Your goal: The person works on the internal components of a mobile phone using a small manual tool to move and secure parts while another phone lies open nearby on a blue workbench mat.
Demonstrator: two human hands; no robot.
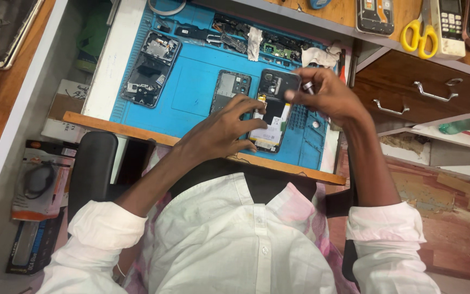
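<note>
- Blue repair mat covers the pulled-out work shelf.
- Left hand, fingers spread, presses on an opened phone.
- Right hand pinches a small silver tool above it.
- Orange-and-grey blister pack lies far left of the left hand.

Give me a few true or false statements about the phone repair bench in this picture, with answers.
1. The left hand rests on the opened phone on the blue mat. True.
2. Yellow-handled scissors lie on the blue mat. False: they lie on the wooden top at upper right.
3. A second opened phone lies at the mat's left. True.
4. The right hand grips a drawer handle. False: it is at the phone's top end.
</note>
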